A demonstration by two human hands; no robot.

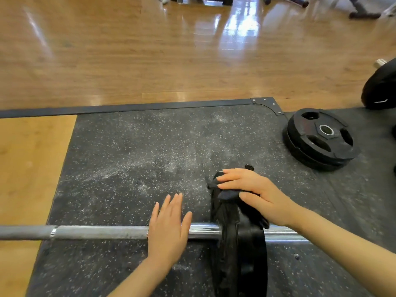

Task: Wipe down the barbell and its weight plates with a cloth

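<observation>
right hand (250, 189) presses a dark cloth (227, 195) on the upper rim of the weight plate (240, 243) loaded on the barbell (96, 232); left hand (169, 226), fingers straight, steadies the bar. risk: bar may roll, cloth slips.

barbell (96, 232) lies on mat (132, 151); spare plates (321, 138) stacked far right.
</observation>
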